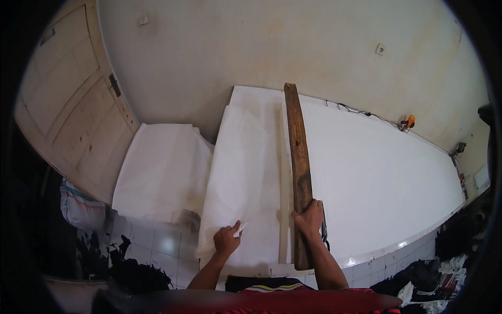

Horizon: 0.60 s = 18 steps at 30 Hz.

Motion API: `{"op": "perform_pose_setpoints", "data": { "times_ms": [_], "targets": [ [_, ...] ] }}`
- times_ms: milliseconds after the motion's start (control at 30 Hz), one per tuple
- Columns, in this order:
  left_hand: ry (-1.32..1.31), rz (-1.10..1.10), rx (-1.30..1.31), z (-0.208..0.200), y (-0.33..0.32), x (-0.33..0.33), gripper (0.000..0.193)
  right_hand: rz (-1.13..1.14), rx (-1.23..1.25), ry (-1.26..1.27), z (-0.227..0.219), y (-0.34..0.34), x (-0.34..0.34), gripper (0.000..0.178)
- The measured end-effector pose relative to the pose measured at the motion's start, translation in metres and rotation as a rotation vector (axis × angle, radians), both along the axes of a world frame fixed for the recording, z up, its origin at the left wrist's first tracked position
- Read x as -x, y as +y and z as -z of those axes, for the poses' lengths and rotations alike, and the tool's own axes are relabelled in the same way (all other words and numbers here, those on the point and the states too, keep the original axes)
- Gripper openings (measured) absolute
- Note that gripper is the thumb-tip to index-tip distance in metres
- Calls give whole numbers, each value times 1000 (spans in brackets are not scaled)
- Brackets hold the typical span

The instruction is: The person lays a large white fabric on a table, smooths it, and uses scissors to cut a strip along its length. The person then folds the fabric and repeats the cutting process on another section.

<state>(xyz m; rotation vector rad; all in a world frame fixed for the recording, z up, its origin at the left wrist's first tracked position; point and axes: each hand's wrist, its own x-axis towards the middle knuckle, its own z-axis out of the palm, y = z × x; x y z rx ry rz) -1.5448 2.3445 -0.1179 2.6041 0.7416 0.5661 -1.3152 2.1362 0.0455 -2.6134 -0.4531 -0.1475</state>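
Observation:
A long brown wooden plank [299, 157] lies across a white table [387, 178], running from the near edge to the far edge. My right hand [309, 219] presses flat on the plank's near end, and a dark tool shows just beside it. White fabric [240, 178] lies to the left of the plank and hangs over the table's near edge. My left hand [227, 239] pinches a fold of this fabric near the front edge.
More white fabric [162, 172] is piled to the left, lower than the table. A pale door [73, 115] stands at far left. An orange-topped object [408, 123] with a black cable sits at the table's back edge. Dark cloth scraps [125, 264] lie on the tiled floor.

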Motion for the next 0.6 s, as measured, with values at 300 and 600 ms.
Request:
{"op": "perform_pose_setpoints", "data": {
  "times_ms": [300, 600],
  "targets": [
    [97, -148, 304, -30, 2, -23, 31, 3, 88, 82, 43, 15, -25, 93],
    [-338, 560, 1076, -297, -134, -121, 22, -808, -585, 957, -26, 34, 112, 116]
  ]
}}
